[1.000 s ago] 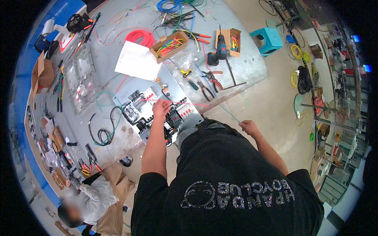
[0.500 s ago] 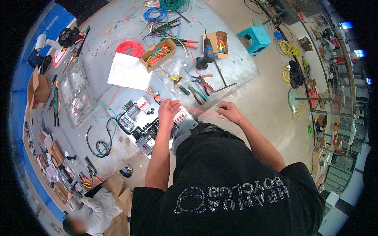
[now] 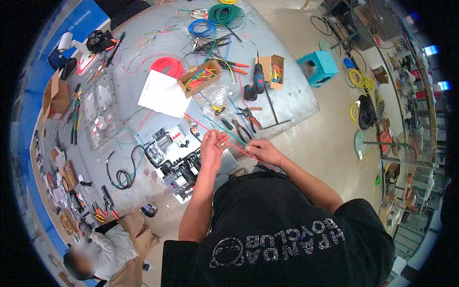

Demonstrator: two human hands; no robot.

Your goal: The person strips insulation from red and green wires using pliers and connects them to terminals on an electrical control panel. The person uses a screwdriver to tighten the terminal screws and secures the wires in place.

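My left hand [image 3: 213,146] is closed with its fingertips on a long red wire [image 3: 197,122]. This wire slants from near the white paper down across both hands. In my right hand [image 3: 264,151] the fingers pinch a green wire [image 3: 224,129], which runs roughly alongside the red one. The red wire also passes by the right fingers; whether they grip it too I cannot tell. To the left, and partly under my left forearm, lies a mounting panel [image 3: 152,126] with black electrical components [image 3: 160,146] and a white breaker with red switches [image 3: 177,135].
Beyond my hands lie pliers [image 3: 252,118], a cordless drill [image 3: 256,81], a yellow-handled tool [image 3: 219,110] and a box of coloured wire pieces [image 3: 203,76]. White paper [image 3: 162,93] rests beside a red wire coil [image 3: 167,65]. A turquoise stool [image 3: 319,68] stands right; another person sits lower left.
My right hand has moved left and down, closer to my left hand, with the green wire. The green wire now lies beside the red one. The whole view has shifted slightly.
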